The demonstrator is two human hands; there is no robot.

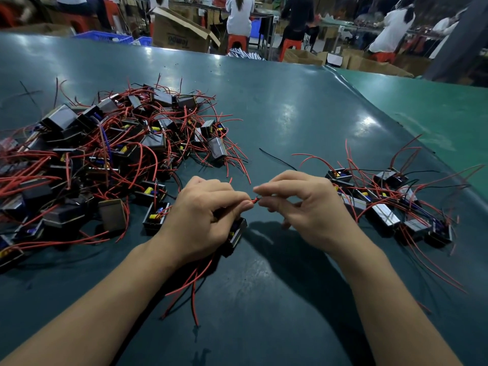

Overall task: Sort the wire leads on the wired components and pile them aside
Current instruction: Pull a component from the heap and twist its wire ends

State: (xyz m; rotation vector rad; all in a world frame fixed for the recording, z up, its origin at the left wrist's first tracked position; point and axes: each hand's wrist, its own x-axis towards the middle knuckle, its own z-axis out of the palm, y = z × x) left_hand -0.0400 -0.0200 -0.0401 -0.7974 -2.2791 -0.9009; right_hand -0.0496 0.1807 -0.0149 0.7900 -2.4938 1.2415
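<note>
Red lead (255, 199) pinched btwn both hands' fingers; left hand (203, 220) also grips black component (237, 235).

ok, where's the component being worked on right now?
Head view, near centre: the black component sits under the left hand, which grips it, while the right hand pinches its red wire end, between the big pile and small pile.
</note>
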